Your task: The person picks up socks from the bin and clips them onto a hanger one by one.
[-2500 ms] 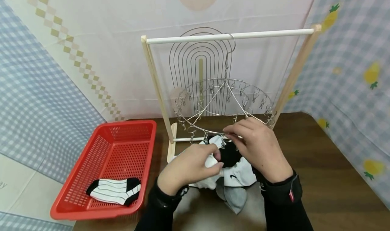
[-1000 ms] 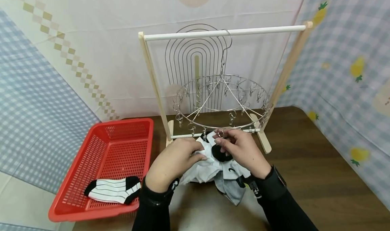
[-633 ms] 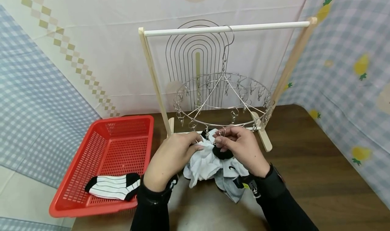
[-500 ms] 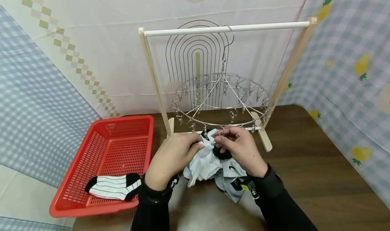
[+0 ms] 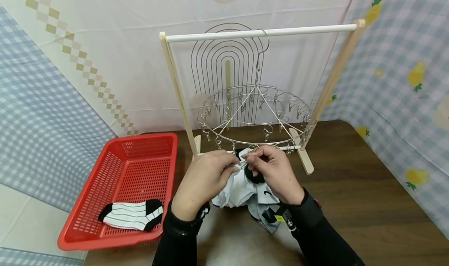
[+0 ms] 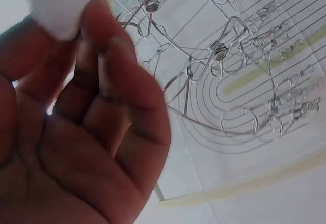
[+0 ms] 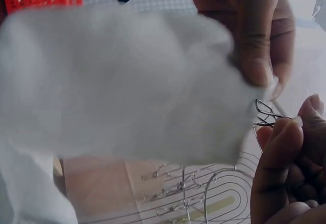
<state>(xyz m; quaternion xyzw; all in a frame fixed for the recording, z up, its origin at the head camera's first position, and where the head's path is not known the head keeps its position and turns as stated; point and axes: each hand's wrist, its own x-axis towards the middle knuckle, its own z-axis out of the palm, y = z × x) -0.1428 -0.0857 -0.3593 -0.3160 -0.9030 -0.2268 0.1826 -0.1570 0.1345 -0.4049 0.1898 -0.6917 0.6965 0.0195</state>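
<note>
My left hand (image 5: 205, 180) pinches a white sock (image 7: 127, 81) by one corner, in front of the round wire drying hanger (image 5: 257, 87). Between the thumb and finger of my right hand (image 5: 280, 174) is a small wire clip (image 7: 267, 113), its end right at the sock's edge in the right wrist view. Bent fingers fill the left wrist view, with white cloth (image 6: 58, 5) at their tips. Below the hands, other socks hang or lie bunched: a white one with a black swoosh (image 5: 268, 196) and a grey one (image 5: 257, 211), partly hidden by my right wrist.
A red plastic basket (image 5: 173, 172) stands at the left, holding a white sock with black stripes (image 5: 129, 215). The hanger hooks over the white bar (image 5: 228, 36) of a wooden rack on the brown table (image 5: 343, 188). Several clips dangle around its rings.
My right hand has come down and left from the hanger's front rim to beside my left hand, gripping a clip. Most recently the two hands have closed together, bringing clip and sock edge to each other.
</note>
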